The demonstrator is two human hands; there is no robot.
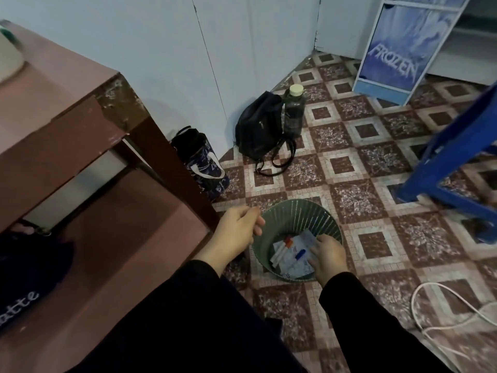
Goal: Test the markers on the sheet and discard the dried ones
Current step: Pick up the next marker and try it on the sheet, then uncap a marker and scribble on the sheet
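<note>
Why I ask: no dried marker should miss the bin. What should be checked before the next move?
1. The bin stands upright on the floor: ok.
2. The markers lie inside the bin, on the paper: ok.
3. The left hand is free: ok, loosely curled beside the rim, holding nothing.
4. The right hand has let go: cannot tell; its fingers curl down over the paper.
5. More markers wait for testing: cannot tell, none in view.
</note>
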